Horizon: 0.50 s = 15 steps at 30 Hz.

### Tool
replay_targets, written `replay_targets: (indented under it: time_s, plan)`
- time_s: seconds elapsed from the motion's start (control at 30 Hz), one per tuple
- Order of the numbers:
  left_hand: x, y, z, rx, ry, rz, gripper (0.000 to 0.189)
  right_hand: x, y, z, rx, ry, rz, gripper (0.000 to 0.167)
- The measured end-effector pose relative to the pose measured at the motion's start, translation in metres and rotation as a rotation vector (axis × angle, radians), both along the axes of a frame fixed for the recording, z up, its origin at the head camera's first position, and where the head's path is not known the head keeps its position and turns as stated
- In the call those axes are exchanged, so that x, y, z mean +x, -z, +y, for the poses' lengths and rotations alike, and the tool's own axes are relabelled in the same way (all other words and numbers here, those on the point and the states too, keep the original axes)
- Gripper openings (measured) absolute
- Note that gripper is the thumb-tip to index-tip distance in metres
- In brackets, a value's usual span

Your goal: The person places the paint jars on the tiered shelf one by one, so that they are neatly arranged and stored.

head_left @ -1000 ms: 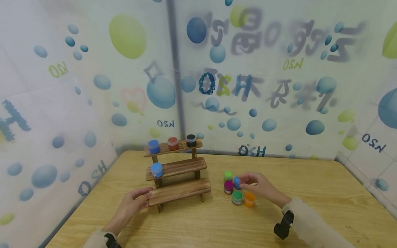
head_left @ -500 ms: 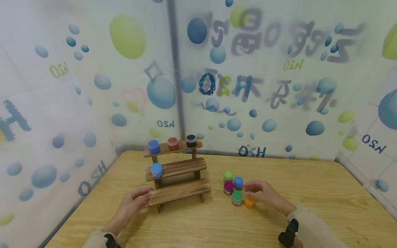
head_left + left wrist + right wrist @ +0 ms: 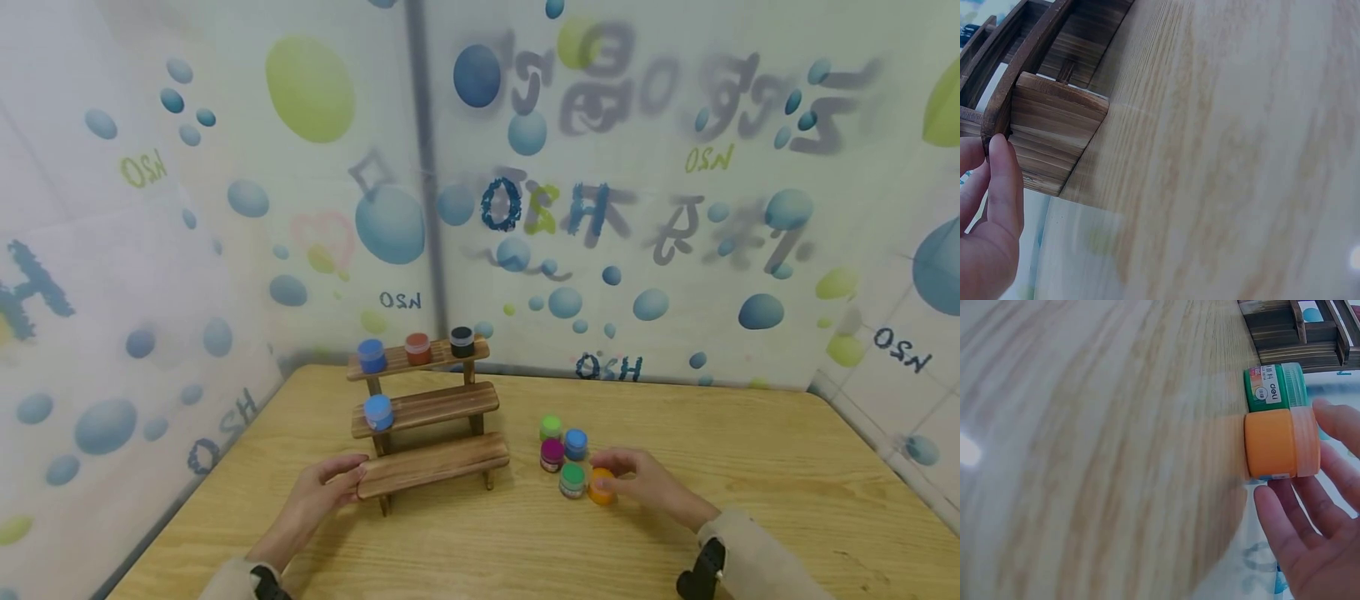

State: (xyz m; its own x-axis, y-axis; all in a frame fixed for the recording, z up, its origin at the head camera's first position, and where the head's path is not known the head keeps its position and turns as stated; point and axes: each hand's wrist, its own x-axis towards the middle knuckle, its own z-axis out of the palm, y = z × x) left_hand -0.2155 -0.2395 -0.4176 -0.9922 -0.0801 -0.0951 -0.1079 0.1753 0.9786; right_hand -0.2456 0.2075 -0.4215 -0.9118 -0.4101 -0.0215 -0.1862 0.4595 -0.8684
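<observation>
Loosely spread, right hand [image 3: 651, 482] at orange jar [image 3: 1270, 444]

Soft, even light filled the head view, with faint shadows on the tabletop [image 3: 480, 542] near the left hand [image 3: 318, 492]. In the dimmer wrist views, white glare [image 3: 967, 452] sat well apart from the left hand and right hand [image 3: 648, 483].

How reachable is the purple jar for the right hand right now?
Probably yes, from above: nothing covers the purple jar. A level path for the right hand looks tight, since the neighbouring blue jar and dark green jar stand close together on that side.
</observation>
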Motion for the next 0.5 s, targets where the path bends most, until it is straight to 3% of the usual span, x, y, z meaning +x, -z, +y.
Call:
replay_targets:
  time_s: [0.5]
  plan:
    - [-0.0007,0.001,-0.0007,0.007,0.0,-0.003,0.038,0.0017,-0.0006,0.0022,-0.008,-0.073,0.009,0.045]
